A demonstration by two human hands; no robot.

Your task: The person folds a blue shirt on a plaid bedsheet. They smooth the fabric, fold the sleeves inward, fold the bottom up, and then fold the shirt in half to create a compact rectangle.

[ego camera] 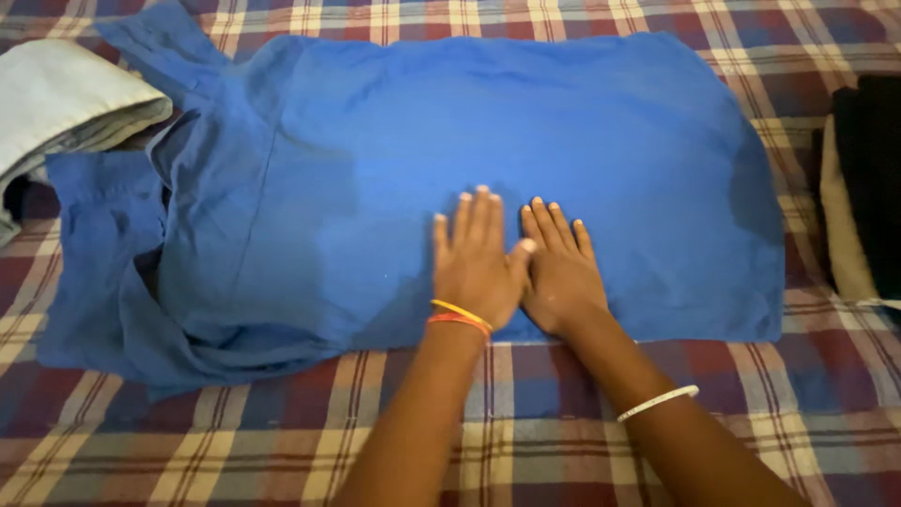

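A blue garment (375, 160) lies spread across a plaid bedsheet (282, 441), its left part bunched and folded over. My left hand (476, 258) rests flat on the cloth near its front edge, fingers apart, with orange and yellow bangles at the wrist. My right hand (560, 268) lies flat right beside it, thumbs touching, with a white bangle further up the forearm. Neither hand holds anything.
A folded pale grey cloth (66, 103) sits at the far left, touching the blue garment's corner. At the right edge lie a black fabric (873, 169) and a beige piece (845, 235). The plaid sheet shows in front of the garment.
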